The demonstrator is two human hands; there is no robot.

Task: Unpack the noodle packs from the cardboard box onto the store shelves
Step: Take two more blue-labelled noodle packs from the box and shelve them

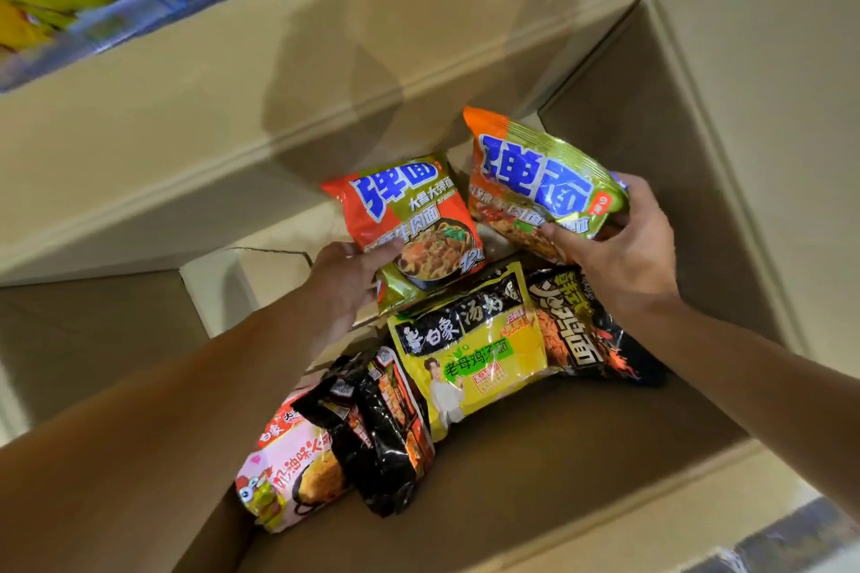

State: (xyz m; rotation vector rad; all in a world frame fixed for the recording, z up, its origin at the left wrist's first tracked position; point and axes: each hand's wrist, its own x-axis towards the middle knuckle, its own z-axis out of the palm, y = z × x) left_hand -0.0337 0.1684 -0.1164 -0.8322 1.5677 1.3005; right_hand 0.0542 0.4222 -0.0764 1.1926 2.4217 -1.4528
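Noodle packs (409,223) (orange-green), one clasped in each hand's grip.

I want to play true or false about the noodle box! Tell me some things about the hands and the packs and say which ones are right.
1. Each hand holds an orange and green noodle pack. True: the left hand grips one orange and green pack, and the right hand grips the other orange and green pack.
2. The cardboard box is empty apart from those two packs. False: a yellow pack, black packs and a pink pack lie in it.
3. The yellow pack lies between black packs. True.
4. The pink pack is in the right hand. False: it lies in the box by the left forearm.
5. The box flaps are closed. False: they stand open.
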